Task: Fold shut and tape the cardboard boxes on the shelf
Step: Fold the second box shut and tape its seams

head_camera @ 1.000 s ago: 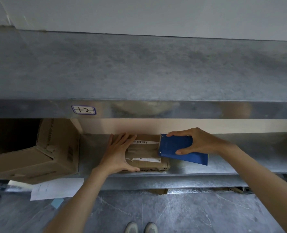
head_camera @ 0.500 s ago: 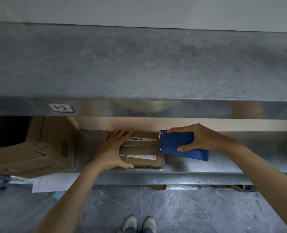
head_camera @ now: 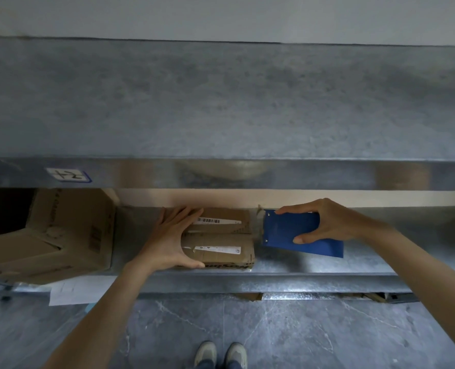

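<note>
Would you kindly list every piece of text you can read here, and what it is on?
"+2", handwritten, perhaps "12": sticker on the upper shelf edge.
Small box: barcode label, lower label and front print all too blurred to read.
Big box: side print blurred.
Paper sheet: too faint.
Blue dispenser: no text shows.
</note>
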